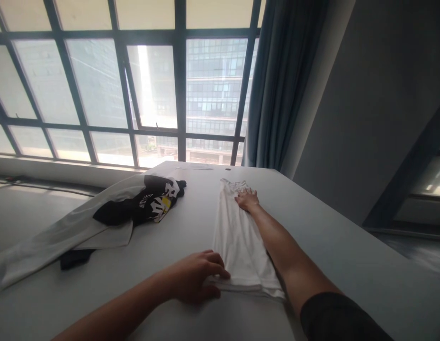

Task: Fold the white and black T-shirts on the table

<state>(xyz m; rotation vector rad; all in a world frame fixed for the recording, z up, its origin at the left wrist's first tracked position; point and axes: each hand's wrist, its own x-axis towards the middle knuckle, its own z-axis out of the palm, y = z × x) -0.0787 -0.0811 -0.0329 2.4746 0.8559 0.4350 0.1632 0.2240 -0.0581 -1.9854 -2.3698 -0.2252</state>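
Creased white cloth (237,246), right hand (247,200) splayed on gathers (229,185), left hand (196,276) curled, its grip unclear

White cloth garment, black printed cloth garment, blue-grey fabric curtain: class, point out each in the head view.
White cloth garment (238,242), head view: middle of its spread body.
Black printed cloth garment (148,204), head view: its printed area.
Blue-grey fabric curtain (279,87), head view: its hanging folds.

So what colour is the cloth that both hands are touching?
The cloth is white, with no print visible; the head view shows it.
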